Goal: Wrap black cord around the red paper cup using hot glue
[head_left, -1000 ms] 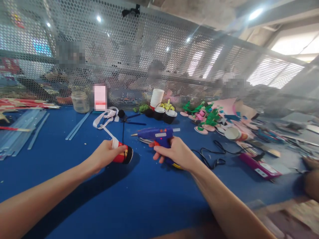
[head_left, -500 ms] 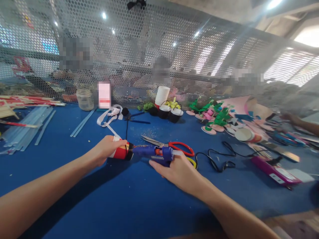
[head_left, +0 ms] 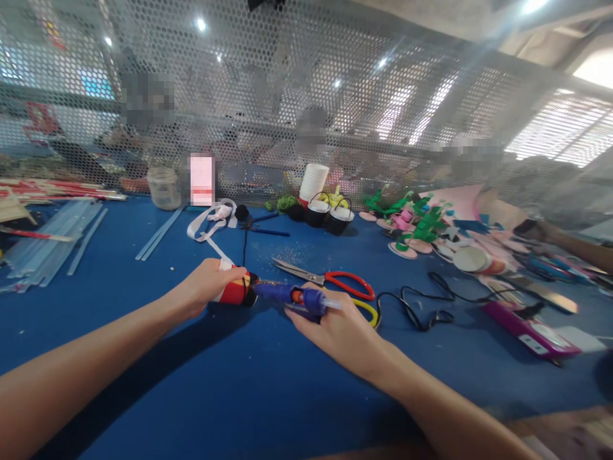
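My left hand [head_left: 208,287] is closed around a small red paper cup [head_left: 234,292] with a black band, held on its side above the blue table [head_left: 230,390]. A white ribbon [head_left: 204,227] and a black cord [head_left: 246,246] run from the cup toward the back. My right hand [head_left: 335,322] grips a blue hot glue gun [head_left: 282,294], a clear glue stick [head_left: 335,304] jutting from its rear. The nozzle is at the cup's black end; whether it touches, I cannot tell. Just behind the gun lie open scissors [head_left: 313,276] with red and yellow handles.
Glue sticks [head_left: 57,243] and a glass jar [head_left: 164,188] are at the left. Stacked cups [head_left: 313,182] and two small black buckets [head_left: 339,220] stand at the back. Right are green paper plants [head_left: 428,223], a black cable [head_left: 407,306], a purple power strip [head_left: 531,329] and another person's arm [head_left: 569,243].
The glue gun has tilted or turned slightly, and its rear end with the right hand sits a little further left. The left hand still holds the cup in nearly the same place.
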Tool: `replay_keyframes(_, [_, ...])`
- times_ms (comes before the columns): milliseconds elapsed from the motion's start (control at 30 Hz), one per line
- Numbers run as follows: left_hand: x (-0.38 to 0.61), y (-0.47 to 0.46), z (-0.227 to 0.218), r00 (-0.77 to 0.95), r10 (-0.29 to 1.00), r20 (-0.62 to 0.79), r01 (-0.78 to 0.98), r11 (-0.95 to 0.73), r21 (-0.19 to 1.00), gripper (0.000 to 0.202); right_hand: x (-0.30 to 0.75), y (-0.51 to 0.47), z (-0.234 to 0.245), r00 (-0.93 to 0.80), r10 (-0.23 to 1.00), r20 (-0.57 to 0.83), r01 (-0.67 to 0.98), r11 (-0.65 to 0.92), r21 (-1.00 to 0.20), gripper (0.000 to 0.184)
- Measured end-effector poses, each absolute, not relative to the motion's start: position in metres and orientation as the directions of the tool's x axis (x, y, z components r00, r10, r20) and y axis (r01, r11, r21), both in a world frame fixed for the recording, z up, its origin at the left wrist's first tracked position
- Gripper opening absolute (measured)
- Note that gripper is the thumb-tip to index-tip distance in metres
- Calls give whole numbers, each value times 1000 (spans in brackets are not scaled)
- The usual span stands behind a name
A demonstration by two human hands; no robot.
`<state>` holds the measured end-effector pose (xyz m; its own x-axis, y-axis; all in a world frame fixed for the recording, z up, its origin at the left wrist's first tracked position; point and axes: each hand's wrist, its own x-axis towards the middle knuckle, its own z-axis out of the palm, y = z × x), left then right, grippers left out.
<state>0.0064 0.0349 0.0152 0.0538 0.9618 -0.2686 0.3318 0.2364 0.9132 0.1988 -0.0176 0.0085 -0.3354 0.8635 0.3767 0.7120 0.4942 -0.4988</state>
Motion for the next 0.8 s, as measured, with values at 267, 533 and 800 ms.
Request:
replay_keyframes(267, [6, 34, 15, 55, 965, -256, 309, 227, 924, 25, 198, -21, 10, -346, 864, 365, 735, 491, -468, 11])
replay_keyframes(533, [8, 32, 18, 48, 961, -272, 327, 242, 914, 24, 198, -23, 12, -352, 872, 339, 758, 479, -443, 10])
replay_keyframes(800, [8, 33, 15, 48, 965, -259, 337, 229, 913, 24, 198, -24, 12, -363, 872, 329, 760, 481, -437, 10])
